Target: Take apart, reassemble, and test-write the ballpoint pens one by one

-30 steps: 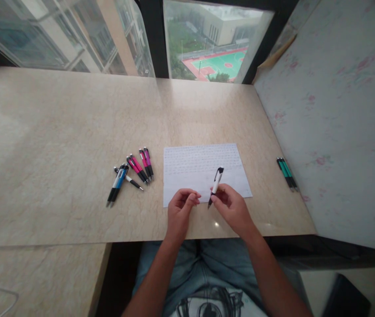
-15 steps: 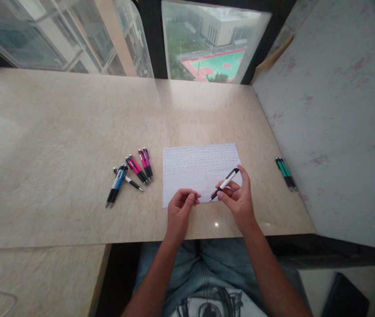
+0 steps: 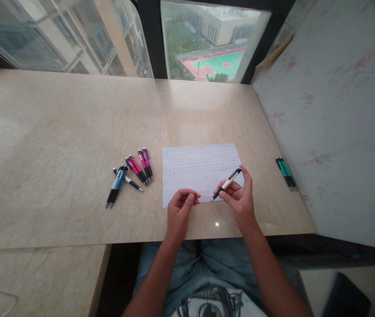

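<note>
A white sheet of paper (image 3: 197,169) with faint handwriting in its upper part lies on the beige marble desk (image 3: 75,132). My right hand (image 3: 238,200) grips a white and black pen (image 3: 227,183) in a writing hold, tip down near the sheet's lower edge. My left hand (image 3: 180,209) rests at the sheet's bottom left with fingers curled, thumb and fingertips together on the paper's edge.
Left of the sheet lie several pens: pink ones (image 3: 141,165) and blue and white ones (image 3: 117,184). Two green pens (image 3: 285,172) lie near the desk's right edge by a pale wall (image 3: 332,123). A window (image 3: 207,39) runs along the back.
The pen swung from near upright to a slanted writing hold in my right hand, which shifted slightly right. My left hand stayed put.
</note>
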### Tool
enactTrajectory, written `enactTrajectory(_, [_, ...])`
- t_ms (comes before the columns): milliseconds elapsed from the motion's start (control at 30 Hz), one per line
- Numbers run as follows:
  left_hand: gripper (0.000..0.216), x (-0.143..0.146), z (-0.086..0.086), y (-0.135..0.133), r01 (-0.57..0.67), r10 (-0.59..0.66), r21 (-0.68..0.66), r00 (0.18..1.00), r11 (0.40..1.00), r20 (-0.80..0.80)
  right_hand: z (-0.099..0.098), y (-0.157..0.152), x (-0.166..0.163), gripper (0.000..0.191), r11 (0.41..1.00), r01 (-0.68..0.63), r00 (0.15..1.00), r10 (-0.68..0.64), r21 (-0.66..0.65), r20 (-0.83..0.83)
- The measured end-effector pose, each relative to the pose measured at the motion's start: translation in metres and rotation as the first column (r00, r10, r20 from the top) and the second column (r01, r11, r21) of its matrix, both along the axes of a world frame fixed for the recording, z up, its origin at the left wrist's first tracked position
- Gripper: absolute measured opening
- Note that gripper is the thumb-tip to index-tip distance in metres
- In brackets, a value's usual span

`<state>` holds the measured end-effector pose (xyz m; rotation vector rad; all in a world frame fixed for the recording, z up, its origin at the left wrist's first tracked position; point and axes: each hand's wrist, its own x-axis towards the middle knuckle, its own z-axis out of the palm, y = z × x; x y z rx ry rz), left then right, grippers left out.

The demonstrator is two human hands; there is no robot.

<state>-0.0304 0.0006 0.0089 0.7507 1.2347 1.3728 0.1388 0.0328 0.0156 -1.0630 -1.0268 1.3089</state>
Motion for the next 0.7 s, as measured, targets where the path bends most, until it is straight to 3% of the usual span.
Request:
enactTrajectory(267, [0.017, 0.004, 0.004, -0.002, -0.017, 0.016, -0.007, 0.999, 1.000, -0.030, -0.001, 0.001, -0.003, 0.089, 0.999, 0.044, 0.999, -0.044, -0.004, 0.014])
enactTrajectory(333, [0.017, 0.000, 0.007, -0.004, 0.005, -0.003, 0.015, 0.991, 1.000, -0.133, -0.003, 0.003, -0.001, 0.066, 0.997, 0.067, 0.997, -0.066, -0.032, 0.028])
enactTrajectory(400, [0.016, -0.010, 0.009, -0.005, 0.024, -0.001, 0.062, 0.938, 0.998, -0.346, -0.005, 0.004, 0.002, 0.031, 0.993, 0.094, 0.994, -0.090, -0.069, 0.058])
enactTrajectory(433, [0.014, -0.016, 0.010, -0.006, 0.028, 0.030, 0.110, 0.869, 0.994, -0.494, -0.006, 0.005, 0.003, 0.024, 0.991, 0.102, 0.993, -0.095, -0.090, 0.074])
enactTrajectory(533, [0.021, -0.041, 0.010, -0.006, 0.116, 0.098, 0.190, 0.543, 0.975, -0.834, -0.005, 0.006, 0.003, 0.037, 0.987, 0.082, 0.993, -0.068, -0.141, 0.100])
enactTrajectory(633, [0.032, -0.059, 0.008, -0.007, 0.229, 0.030, 0.091, 0.254, 0.969, -0.967, -0.003, 0.007, -0.002, 0.036, 0.987, 0.020, 0.996, -0.005, -0.157, 0.093])
enactTrajectory(700, [0.035, -0.062, 0.007, -0.008, 0.271, -0.016, 0.020, 0.131, 0.962, -0.991, -0.002, 0.009, -0.008, 0.038, 0.988, -0.022, 0.993, 0.039, -0.152, 0.110])
